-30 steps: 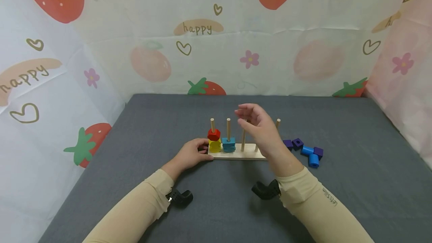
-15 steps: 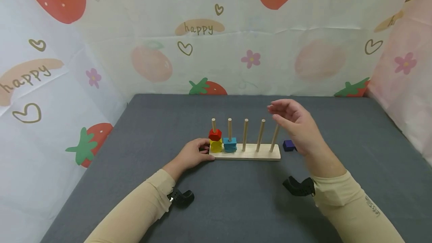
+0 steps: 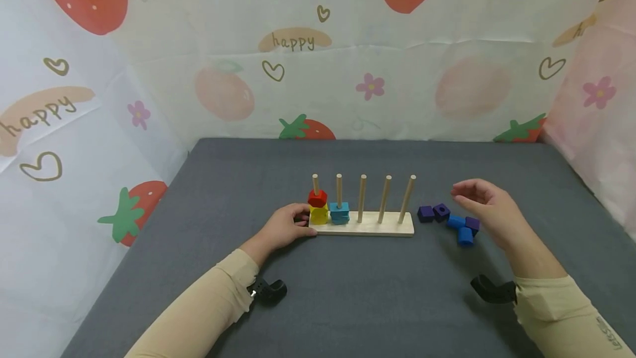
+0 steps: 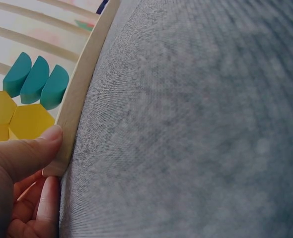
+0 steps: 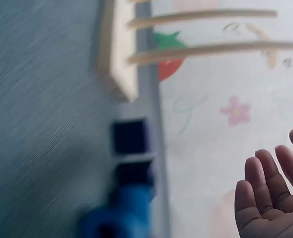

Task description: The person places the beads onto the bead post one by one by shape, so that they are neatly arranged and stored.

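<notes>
A wooden peg board (image 3: 370,228) with several upright pegs lies in the middle of the head view. My left hand (image 3: 284,227) grips its left end; in the left wrist view the thumb (image 4: 49,134) presses on the board edge, with fingers around the end. On the leftmost peg, a red block (image 3: 317,199) sits above yellow blocks (image 3: 319,215). Teal blocks (image 3: 340,214) are stacked on the second peg; the other three pegs are bare. My right hand (image 3: 489,209) hovers beside blue cylinders (image 3: 465,236) and purple blocks (image 3: 425,214), fingers relaxed, holding nothing.
The loose blocks lie close together on the grey cloth (image 3: 377,297), just right of the board. Behind the table hangs a white curtain (image 3: 407,98) printed with strawberries. A black strap (image 3: 494,290) sticks out from the right wrist.
My right hand has moved right, from above the board's pegs to the loose blocks, uncovering the pegs. The left hand stays at the board's left end.
</notes>
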A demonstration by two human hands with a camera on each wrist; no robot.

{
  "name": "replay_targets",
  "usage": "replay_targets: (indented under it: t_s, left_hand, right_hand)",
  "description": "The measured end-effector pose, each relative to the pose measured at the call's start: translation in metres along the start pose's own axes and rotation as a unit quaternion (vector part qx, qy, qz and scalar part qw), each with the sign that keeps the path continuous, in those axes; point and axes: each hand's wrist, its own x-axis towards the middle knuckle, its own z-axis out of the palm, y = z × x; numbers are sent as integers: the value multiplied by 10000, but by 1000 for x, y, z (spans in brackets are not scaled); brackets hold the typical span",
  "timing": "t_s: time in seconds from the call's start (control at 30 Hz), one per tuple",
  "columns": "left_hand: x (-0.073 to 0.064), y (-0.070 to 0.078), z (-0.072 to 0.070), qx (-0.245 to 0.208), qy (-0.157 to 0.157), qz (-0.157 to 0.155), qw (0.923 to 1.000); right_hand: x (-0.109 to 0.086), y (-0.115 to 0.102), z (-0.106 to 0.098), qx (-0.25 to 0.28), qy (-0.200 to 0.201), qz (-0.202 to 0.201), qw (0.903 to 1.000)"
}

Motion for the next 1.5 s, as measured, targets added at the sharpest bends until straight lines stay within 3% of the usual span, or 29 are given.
replay_targets:
  t_s: [0.23,0.6,1.17,1.5]
  left_hand:
    - [-1,0,-1,18,0,44,10000]
    - [-1,1,-2,-12,-59,98,9999]
    - [-1,1,-2,26,-21,58,10000]
    - [-2,2,-2,26,-27,79,10000]
  right_hand:
    - [-10,29,-8,-435,-199,341,9983]
    - [-17,47,-16,-1151,-639,1058,9856]
    - [-17,55,-15,-1433,-793,865,9827]
    - [-16,48,-10,-1820,-1126,916,9725]
